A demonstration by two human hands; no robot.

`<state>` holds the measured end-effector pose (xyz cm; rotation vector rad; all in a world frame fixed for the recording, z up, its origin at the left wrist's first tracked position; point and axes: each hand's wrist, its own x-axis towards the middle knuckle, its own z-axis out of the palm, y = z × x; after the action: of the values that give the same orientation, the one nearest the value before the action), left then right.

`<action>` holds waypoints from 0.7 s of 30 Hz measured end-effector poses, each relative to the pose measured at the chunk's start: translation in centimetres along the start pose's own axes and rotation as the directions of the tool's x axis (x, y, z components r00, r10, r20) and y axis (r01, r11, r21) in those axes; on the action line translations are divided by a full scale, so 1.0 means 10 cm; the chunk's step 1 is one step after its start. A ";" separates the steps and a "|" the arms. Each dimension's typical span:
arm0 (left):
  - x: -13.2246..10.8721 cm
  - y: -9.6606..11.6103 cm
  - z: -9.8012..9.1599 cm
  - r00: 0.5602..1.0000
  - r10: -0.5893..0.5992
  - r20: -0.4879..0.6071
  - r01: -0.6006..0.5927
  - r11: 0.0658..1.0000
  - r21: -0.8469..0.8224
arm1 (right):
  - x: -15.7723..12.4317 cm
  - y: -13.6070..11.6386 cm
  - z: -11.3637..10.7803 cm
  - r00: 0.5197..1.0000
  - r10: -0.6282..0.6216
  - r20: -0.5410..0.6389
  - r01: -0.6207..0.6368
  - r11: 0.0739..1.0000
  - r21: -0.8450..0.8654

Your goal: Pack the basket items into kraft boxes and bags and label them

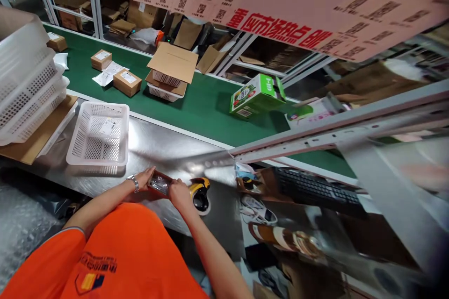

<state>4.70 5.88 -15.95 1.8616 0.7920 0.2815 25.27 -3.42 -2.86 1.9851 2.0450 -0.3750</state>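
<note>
Both of my hands grip a small brown box [160, 183] above the steel table. Its upper face looks dark and shiny, like clear plastic; what is inside cannot be made out. My left hand [143, 179], with a metal watch on the wrist, is closed around the box's left end. At the other end, my right hand [178, 193] has its fingers wrapped on the edge. Just right of that hand stands a yellow and black handheld scanner [200, 195]. A white perforated basket [122, 149] sits on the table to the left, with a labelled white slip [107, 126] inside.
Behind the table [157, 135] runs a green conveyor belt [206, 107] carrying several parcels, a basket under cardboard [174, 60] and a green carton [257, 96]. Stacked white baskets [28, 79] rise at left. A metal post [301, 142] and a keyboard [319, 191] are on the right.
</note>
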 end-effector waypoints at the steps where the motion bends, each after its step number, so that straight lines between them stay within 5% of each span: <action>1: 0.00 0.00 0.00 1.000 -0.007 0.008 0.007 1.000 0.020 | 0.00 0.00 -0.03 1.000 -0.005 0.009 0.005 1.000 0.002; 7: -0.02 0.07 -0.03 1.000 -0.018 0.020 0.018 1.000 0.017 | -0.13 0.01 -0.12 0.986 -0.159 0.052 0.158 0.987 0.023; 21: 0.00 0.05 -0.05 0.999 -0.028 0.043 0.025 0.998 0.054 | -0.07 0.06 -0.05 0.984 -0.162 0.080 0.144 0.971 0.192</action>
<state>4.63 6.15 -15.24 1.8994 0.8007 0.2040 25.85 -3.89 -2.18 1.8722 2.1788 -0.7029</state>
